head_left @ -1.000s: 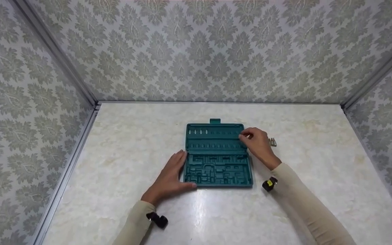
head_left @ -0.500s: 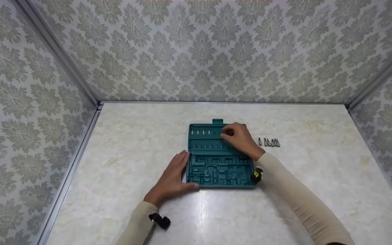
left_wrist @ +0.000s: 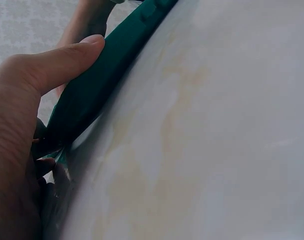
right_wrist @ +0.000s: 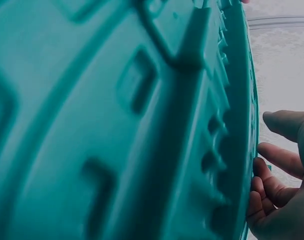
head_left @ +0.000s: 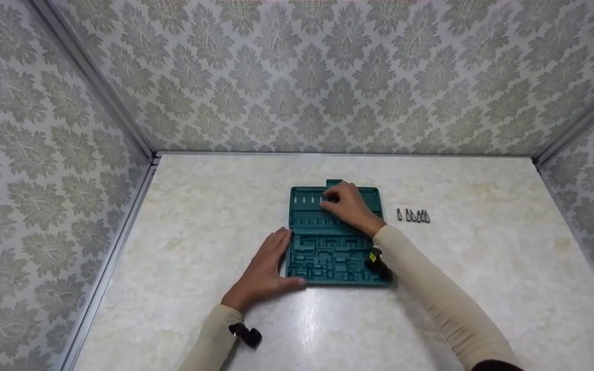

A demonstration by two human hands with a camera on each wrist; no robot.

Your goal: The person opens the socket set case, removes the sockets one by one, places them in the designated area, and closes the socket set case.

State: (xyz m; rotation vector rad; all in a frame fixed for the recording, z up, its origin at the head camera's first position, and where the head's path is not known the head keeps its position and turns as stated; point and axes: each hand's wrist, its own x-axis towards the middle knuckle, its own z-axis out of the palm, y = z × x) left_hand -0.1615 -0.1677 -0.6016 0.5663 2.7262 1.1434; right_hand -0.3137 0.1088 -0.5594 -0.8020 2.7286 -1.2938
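An open green plastic bit case (head_left: 297, 226) lies flat, with moulded recesses in its lower half. Along the upper half's back row stand several small silver screwdriver bits (head_left: 304, 199). My right hand (head_left: 351, 208) is over this row, thumb and index finger curled together in a pinch at a bit beside the row's right end; the fingers mostly hide it. In the right wrist view the case fills most of the picture, with the right fingers beyond its edge. My left hand (head_left: 263, 268) rests against the case's left side, thumb (left_wrist: 94, 46) on the front rim.
Several loose tapered metal bits (head_left: 413, 215) lie in a rough row on the marbled tabletop (head_left: 199, 206), right of the case. Patterned walls (head_left: 297, 77) enclose the table at the back and sides.
My right hand has moved left from the case's right edge to the row of bits, uncovering the loose bits on the table. My left hand has stayed at the case.
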